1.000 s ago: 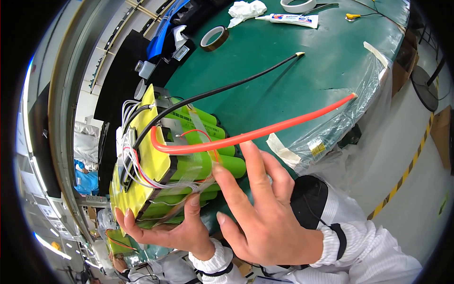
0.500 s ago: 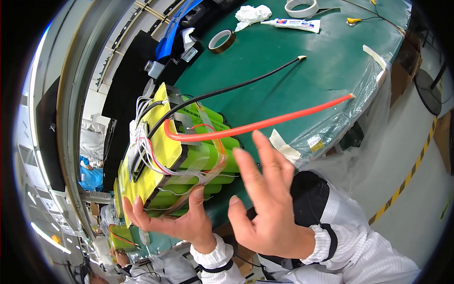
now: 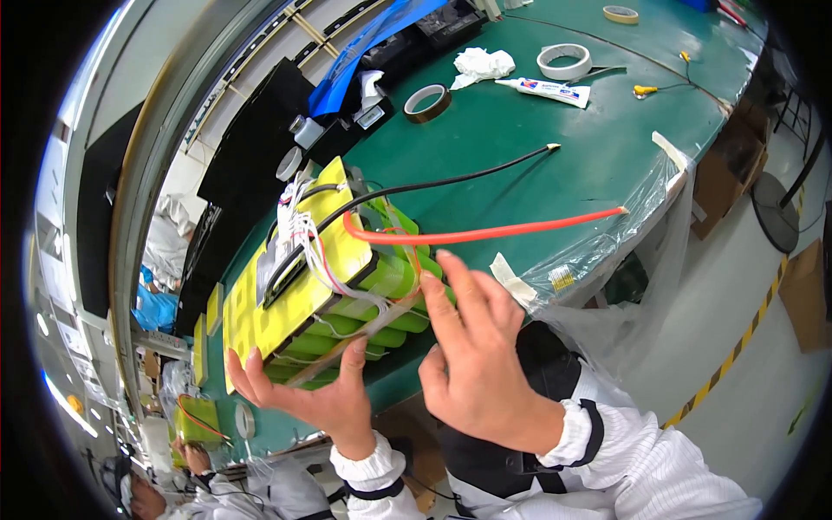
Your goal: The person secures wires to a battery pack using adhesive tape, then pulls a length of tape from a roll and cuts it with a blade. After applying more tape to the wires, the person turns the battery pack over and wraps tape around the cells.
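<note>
A battery pack (image 3: 303, 310) of green cylindrical cells with a yellow insulating board lies on its side at the left of the table. My left hand (image 3: 314, 400) grips its near end, thumb on the cell side and fingers along the board's edge. Next to the cells, my right hand (image 3: 490, 364) has its fingers stretched out and apart, the index fingertip at the clear tape (image 3: 381, 321) round the pack. A thick red cable (image 3: 494, 231) and a thick black cable (image 3: 451, 182) reach out rightward from the pack. Thin white wires (image 3: 299, 221) bunch on the board.
Farther back on the green table (image 3: 520, 121) lie a brown tape roll (image 3: 427, 103), a white tape roll (image 3: 563, 61), a glue tube (image 3: 546, 91) and crumpled tissue (image 3: 482, 68). Plastic film (image 3: 598, 247) covers the right edge. At lower left a co-worker's hand (image 3: 192, 455) is beside another pack (image 3: 198, 420).
My right hand has come in to the pack, its index finger now at the tape. My left hand keeps its hold. The whole view has shifted, showing more of the table's far side.
</note>
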Demonstrator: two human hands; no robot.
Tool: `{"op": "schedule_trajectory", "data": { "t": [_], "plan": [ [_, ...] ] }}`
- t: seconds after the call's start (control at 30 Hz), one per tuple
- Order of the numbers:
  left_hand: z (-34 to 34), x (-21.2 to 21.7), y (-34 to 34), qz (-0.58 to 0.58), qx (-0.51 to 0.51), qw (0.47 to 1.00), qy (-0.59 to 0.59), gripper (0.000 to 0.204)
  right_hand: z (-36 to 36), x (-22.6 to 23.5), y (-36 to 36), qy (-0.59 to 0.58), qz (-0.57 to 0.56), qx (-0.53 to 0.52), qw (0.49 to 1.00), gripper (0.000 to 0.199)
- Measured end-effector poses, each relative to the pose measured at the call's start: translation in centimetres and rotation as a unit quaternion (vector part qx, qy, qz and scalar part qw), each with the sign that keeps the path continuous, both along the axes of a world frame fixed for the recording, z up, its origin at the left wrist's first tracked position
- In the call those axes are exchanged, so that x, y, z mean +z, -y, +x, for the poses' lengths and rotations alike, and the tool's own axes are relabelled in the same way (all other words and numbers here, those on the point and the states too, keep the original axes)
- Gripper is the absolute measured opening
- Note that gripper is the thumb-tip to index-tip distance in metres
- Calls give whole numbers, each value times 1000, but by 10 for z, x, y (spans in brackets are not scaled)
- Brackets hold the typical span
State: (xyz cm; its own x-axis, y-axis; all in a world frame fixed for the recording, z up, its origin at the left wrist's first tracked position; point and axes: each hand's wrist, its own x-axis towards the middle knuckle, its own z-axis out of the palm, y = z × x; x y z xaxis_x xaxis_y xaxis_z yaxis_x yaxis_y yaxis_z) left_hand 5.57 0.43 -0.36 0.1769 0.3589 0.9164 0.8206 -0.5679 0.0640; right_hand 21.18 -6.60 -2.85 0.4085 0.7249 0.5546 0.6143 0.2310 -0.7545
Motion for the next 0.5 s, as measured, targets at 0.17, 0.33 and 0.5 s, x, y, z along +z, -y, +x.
{"op": "schedule_trajectory", "data": {
  "t": [0.17, 0.33, 0.5],
  "plan": [
    [-11, 5, -8, 5, 22, 1000, -15, 107, 42, -6, -13, -161, 48, 43, 985, 53],
    [-13, 6, -16, 20, 13, 1000, -8, 102, 68, 10, -37, -301, 23, 152, 941, 59],
    [-25, 7, -12, 47, 17, 999, -13, 97, 55, 10, -36, -143, -15, 100, 984, 90]
  ]
}}
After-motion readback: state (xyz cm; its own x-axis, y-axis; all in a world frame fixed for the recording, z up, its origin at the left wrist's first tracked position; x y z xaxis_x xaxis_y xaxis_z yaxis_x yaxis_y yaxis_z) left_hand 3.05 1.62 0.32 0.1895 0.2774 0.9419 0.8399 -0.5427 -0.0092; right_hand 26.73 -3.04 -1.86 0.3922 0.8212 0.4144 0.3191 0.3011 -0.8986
